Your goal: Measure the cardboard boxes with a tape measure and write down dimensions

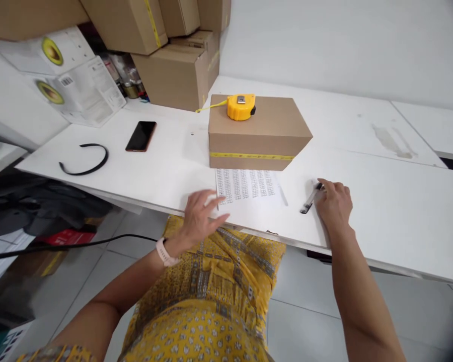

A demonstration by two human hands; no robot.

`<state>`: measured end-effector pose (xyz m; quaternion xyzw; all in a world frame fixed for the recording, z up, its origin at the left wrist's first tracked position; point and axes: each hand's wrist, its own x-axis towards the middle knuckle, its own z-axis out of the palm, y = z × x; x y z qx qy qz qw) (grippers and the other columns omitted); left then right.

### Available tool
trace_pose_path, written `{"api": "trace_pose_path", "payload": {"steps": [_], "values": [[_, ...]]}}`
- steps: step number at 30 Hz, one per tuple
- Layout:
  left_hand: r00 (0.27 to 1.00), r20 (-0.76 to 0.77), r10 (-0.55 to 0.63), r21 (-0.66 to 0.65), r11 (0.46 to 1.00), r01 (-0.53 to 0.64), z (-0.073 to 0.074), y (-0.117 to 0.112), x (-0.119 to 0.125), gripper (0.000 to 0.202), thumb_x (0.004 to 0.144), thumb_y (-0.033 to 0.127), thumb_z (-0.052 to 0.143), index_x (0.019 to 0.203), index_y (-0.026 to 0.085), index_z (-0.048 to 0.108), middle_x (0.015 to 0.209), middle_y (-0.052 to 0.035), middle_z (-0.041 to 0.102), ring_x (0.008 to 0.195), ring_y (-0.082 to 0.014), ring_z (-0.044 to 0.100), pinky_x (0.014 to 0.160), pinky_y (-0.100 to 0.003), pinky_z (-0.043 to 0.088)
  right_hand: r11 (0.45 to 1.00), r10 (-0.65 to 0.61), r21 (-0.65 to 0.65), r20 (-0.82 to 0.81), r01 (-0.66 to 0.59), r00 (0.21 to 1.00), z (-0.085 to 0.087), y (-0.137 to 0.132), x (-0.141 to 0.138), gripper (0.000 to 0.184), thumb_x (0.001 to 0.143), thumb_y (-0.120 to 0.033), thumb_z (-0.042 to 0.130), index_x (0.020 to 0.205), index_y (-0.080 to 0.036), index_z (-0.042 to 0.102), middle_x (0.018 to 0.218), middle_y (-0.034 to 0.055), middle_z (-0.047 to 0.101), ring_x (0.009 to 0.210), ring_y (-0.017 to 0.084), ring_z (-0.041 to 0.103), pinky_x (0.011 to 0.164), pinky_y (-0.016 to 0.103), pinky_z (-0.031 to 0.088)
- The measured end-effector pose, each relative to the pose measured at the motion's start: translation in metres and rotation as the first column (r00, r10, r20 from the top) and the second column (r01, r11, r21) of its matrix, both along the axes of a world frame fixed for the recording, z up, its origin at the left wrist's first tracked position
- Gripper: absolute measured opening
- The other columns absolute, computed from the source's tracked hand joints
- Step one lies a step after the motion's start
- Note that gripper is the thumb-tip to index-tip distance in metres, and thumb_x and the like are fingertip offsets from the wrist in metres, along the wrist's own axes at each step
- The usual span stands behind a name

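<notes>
A clear pen (308,204) with dark ends lies slanted on the white table, and my right hand (334,203) has its curled fingers at the pen's upper end. My left hand (202,216), fingers spread and holding nothing, hovers at the table's front edge by the left side of a printed sheet (249,188). Rows of small print cover that paper. Its far edge meets the front of a cardboard box (260,146) with yellow tape along its side. On top of the box rests a yellow tape measure (240,107), its blade sticking out to the left.
Left of the box lie a dark phone (141,136) and a black headband (86,163). Stacked cardboard boxes (169,73) and white cartons with avocado pictures (71,85) stand at the back left. A black cable (79,243) runs below the table edge.
</notes>
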<state>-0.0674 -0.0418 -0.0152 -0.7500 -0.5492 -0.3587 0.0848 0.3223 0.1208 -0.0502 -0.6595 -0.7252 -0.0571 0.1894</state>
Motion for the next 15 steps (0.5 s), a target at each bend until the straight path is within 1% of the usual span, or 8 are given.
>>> {"api": "trace_pose_path", "payload": {"steps": [2, 4, 6, 7, 9, 11, 13, 15], "values": [[0.993, 0.112, 0.050, 0.163, 0.984, -0.068, 0.041, 0.030, -0.005, 0.031, 0.096, 0.041, 0.064, 0.122, 0.026, 0.063, 0.118, -0.0115, 0.069, 0.114, -0.0299, 0.064, 0.098, -0.050, 0.051, 0.998, -0.050, 0.040, -0.101, 0.054, 0.994, -0.004, -0.001, 0.000, 0.055, 0.084, -0.007, 0.040, 0.133, -0.018, 0.064, 0.109, 0.0160, 0.071, 0.107, 0.033, 0.061, 0.091, 0.048, 0.050], [0.975, 0.207, 0.078, 0.280, 0.950, -0.136, 0.083, 0.073, -0.005, 0.023, 0.097, 0.035, 0.062, 0.118, 0.025, 0.062, 0.117, -0.0086, 0.069, 0.117, -0.0278, 0.062, 0.106, -0.051, 0.046, 0.995, -0.071, 0.058, -0.171, 0.081, 0.983, -0.007, -0.002, 0.001, 0.056, 0.083, -0.008, 0.040, 0.133, -0.018, 0.063, 0.106, 0.0153, 0.072, 0.107, 0.033, 0.063, 0.092, 0.049, 0.051], [0.969, 0.234, 0.075, 0.227, 0.965, -0.129, 0.116, 0.123, -0.002, 0.024, 0.095, 0.029, 0.062, 0.118, 0.027, 0.061, 0.123, -0.0069, 0.067, 0.121, -0.0262, 0.058, 0.109, -0.049, 0.043, 0.995, -0.064, 0.068, -0.199, 0.079, 0.978, -0.008, -0.003, 0.003, 0.054, 0.083, -0.009, 0.040, 0.130, -0.019, 0.064, 0.105, 0.0155, 0.073, 0.107, 0.034, 0.063, 0.091, 0.050, 0.051], [0.972, 0.223, 0.071, 0.153, 0.982, -0.107, 0.128, 0.147, 0.001, 0.030, 0.090, 0.026, 0.067, 0.119, 0.028, 0.061, 0.127, -0.0068, 0.065, 0.124, -0.0265, 0.054, 0.111, -0.048, 0.041, 0.995, -0.057, 0.074, -0.205, 0.074, 0.977, -0.008, -0.003, 0.004, 0.052, 0.083, -0.010, 0.040, 0.127, -0.019, 0.065, 0.105, 0.0155, 0.073, 0.107, 0.034, 0.064, 0.091, 0.050, 0.051], [0.976, 0.207, 0.071, -0.034, 0.997, -0.065, 0.140, 0.188, 0.008, 0.046, 0.082, 0.028, 0.074, 0.126, 0.029, 0.060, 0.136, -0.0074, 0.060, 0.132, -0.0286, 0.048, 0.114, -0.048, 0.037, 0.994, -0.049, 0.088, -0.215, 0.069, 0.975, -0.008, -0.003, 0.004, 0.049, 0.083, -0.011, 0.040, 0.123, -0.019, 0.067, 0.103, 0.0154, 0.073, 0.106, 0.034, 0.064, 0.090, 0.050, 0.051], [0.983, 0.173, 0.064, -0.218, 0.976, -0.026, 0.139, 0.216, 0.013, 0.052, 0.080, 0.034, 0.075, 0.129, 0.029, 0.060, 0.137, -0.0079, 0.060, 0.135, -0.0305, 0.044, 0.112, -0.049, 0.037, 0.993, -0.037, 0.100, -0.231, 0.062, 0.972, -0.009, -0.003, 0.005, 0.047, 0.083, -0.012, 0.040, 0.120, -0.019, 0.068, 0.102, 0.0153, 0.073, 0.105, 0.034, 0.064, 0.090, 0.051, 0.051], [0.991, 0.124, 0.043, -0.308, 0.951, -0.002, 0.132, 0.230, 0.014, 0.055, 0.079, 0.037, 0.073, 0.132, 0.027, 0.060, 0.136, -0.0090, 0.059, 0.136, -0.0324, 0.043, 0.112, -0.049, 0.036, 0.992, -0.036, 0.106, -0.254, 0.065, 0.967, -0.010, -0.002, 0.005, 0.046, 0.082, -0.013, 0.040, 0.117, -0.018, 0.069, 0.100, 0.0154, 0.073, 0.104, 0.034, 0.065, 0.090, 0.051, 0.051], [0.996, 0.091, 0.024, -0.316, 0.949, 0.006, 0.126, 0.236, 0.011, 0.055, 0.080, 0.035, 0.070, 0.133, 0.025, 0.061, 0.137, -0.0101, 0.058, 0.136, -0.0337, 0.042, 0.115, -0.049, 0.032, 0.992, -0.043, 0.103, -0.274, 0.074, 0.961, -0.011, -0.001, 0.005, 0.044, 0.081, -0.013, 0.041, 0.114, -0.018, 0.070, 0.100, 0.0153, 0.073, 0.103, 0.034, 0.065, 0.091, 0.051, 0.051]]}}
